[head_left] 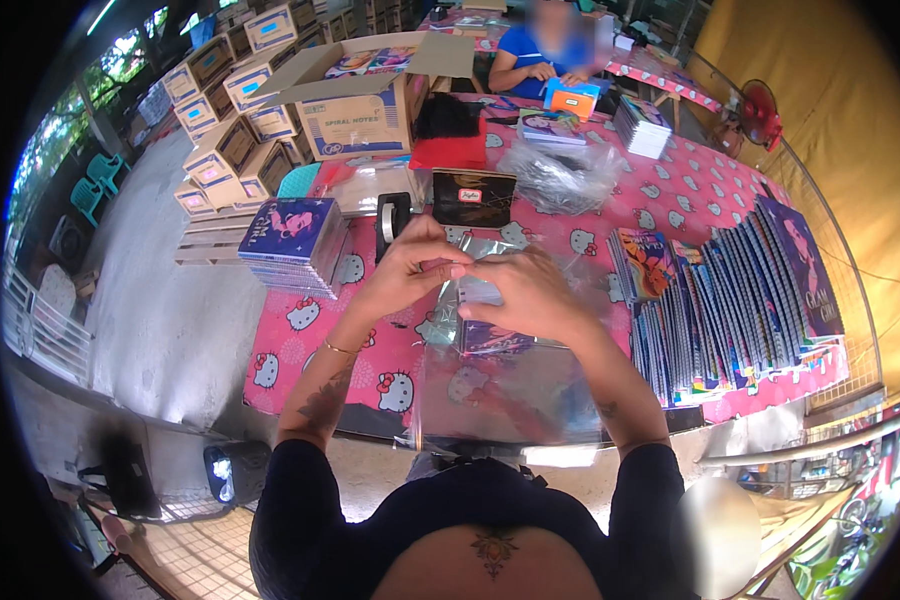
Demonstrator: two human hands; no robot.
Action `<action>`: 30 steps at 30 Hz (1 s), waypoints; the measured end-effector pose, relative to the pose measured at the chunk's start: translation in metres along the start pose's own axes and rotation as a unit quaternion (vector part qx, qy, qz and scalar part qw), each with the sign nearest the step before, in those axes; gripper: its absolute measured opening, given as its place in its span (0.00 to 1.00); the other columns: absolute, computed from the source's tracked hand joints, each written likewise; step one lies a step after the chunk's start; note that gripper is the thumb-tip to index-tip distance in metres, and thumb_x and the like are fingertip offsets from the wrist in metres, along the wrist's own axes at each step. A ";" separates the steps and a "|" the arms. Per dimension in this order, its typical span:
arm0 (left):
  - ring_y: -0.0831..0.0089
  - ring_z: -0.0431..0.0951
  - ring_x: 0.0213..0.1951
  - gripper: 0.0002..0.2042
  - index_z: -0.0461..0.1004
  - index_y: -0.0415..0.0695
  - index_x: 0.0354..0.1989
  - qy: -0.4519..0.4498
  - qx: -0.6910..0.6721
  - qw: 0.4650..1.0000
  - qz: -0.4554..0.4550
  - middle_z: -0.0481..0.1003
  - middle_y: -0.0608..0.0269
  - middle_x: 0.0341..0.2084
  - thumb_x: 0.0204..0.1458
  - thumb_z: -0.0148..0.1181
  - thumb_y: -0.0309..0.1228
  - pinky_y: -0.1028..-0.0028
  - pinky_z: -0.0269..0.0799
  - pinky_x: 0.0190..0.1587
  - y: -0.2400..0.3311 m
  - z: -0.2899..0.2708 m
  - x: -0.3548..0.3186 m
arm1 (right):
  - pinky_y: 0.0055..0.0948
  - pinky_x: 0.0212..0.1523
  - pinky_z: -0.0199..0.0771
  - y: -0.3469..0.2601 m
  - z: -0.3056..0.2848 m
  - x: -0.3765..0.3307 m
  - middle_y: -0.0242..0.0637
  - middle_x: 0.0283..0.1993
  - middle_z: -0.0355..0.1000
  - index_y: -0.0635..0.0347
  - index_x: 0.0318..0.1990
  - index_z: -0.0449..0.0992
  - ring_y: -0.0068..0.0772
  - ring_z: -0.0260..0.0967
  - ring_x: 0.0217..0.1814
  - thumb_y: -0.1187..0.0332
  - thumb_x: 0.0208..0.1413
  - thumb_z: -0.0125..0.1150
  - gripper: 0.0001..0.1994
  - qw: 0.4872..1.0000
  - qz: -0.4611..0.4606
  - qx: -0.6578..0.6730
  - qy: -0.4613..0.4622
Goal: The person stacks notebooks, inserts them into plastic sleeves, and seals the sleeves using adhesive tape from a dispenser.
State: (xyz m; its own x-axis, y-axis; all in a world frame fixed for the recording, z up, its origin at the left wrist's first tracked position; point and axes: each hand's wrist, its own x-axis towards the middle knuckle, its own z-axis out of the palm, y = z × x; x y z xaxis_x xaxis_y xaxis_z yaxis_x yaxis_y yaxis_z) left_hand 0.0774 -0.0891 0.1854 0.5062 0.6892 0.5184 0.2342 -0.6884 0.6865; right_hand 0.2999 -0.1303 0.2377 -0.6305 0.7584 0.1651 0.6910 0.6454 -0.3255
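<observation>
My left hand [417, 268] and my right hand [526, 294] meet over a purple-covered notebook [495, 338] in a clear plastic bag [450, 318]. The fingertips of both hands are pinched together at the far part of the bag; whatever lies between them is too small to make out. The right thumb curls down over the notebook, and the hands cover much of it. Just beyond my left hand stands a black tape dispenser [392, 222]. A dark patterned pouch [472, 198] lies past my fingers. More clear plastic [510, 395] spreads along the near table edge.
A notebook stack [288, 235] stands left; a long row of spiral notebooks [735, 305] fills the right. An open carton [355, 120], a red cloth [450, 150] and crumpled plastic [560, 175] lie farther back. Across the table, a person in blue [545, 60] handles an orange-and-blue item [572, 98].
</observation>
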 end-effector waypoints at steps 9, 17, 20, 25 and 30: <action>0.59 0.53 0.66 0.06 0.83 0.50 0.34 0.022 0.122 0.991 0.049 0.58 0.58 0.65 0.47 0.69 0.27 0.60 0.47 0.67 0.009 0.040 0.025 | 0.49 0.64 0.60 0.127 0.052 -0.100 0.40 0.65 0.63 0.55 0.50 0.76 0.46 0.60 0.67 0.60 0.36 0.79 0.30 0.966 0.019 0.202 0.158; 0.42 0.46 0.70 0.11 0.77 0.55 0.33 0.008 0.231 0.971 0.055 0.49 0.48 0.69 0.42 0.73 0.37 0.41 0.39 0.66 -0.034 0.105 0.029 | 0.45 0.69 0.55 0.111 0.086 -0.078 0.43 0.69 0.59 0.56 0.50 0.78 0.49 0.55 0.71 0.65 0.44 0.73 0.22 0.978 -0.073 0.127 0.146; 0.43 0.47 0.70 0.14 0.75 0.53 0.36 0.001 0.256 0.966 0.041 0.50 0.47 0.68 0.43 0.72 0.37 0.40 0.40 0.66 -0.028 0.105 0.029 | 0.44 0.68 0.56 0.100 0.083 -0.082 0.43 0.69 0.59 0.58 0.48 0.79 0.49 0.56 0.70 0.64 0.48 0.71 0.19 0.974 -0.054 0.156 0.157; 0.49 0.53 0.67 0.21 0.73 0.53 0.44 0.108 0.171 0.977 -0.063 0.55 0.48 0.64 0.41 0.73 0.39 0.39 0.44 0.65 -0.013 0.103 0.036 | 0.41 0.61 0.63 0.101 0.077 -0.075 0.41 0.62 0.67 0.59 0.43 0.80 0.46 0.66 0.61 0.63 0.52 0.68 0.13 0.965 -0.047 0.184 0.181; 0.55 0.63 0.63 0.15 0.80 0.47 0.42 -0.062 0.342 0.937 0.036 0.67 0.52 0.58 0.46 0.70 0.37 0.54 0.57 0.64 0.061 0.076 0.022 | 0.34 0.50 0.71 0.108 0.060 -0.055 0.41 0.47 0.76 0.61 0.42 0.79 0.38 0.75 0.49 0.63 0.54 0.67 0.13 0.929 -0.020 0.305 0.208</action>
State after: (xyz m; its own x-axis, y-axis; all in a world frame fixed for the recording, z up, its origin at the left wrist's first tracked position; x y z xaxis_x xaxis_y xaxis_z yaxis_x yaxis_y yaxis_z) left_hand 0.1657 -0.1332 0.1996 0.6235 0.6336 0.4581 0.6518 -0.7448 0.1430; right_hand 0.3883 -0.1082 0.1380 -0.3730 0.7864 0.4924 0.2621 0.5984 -0.7571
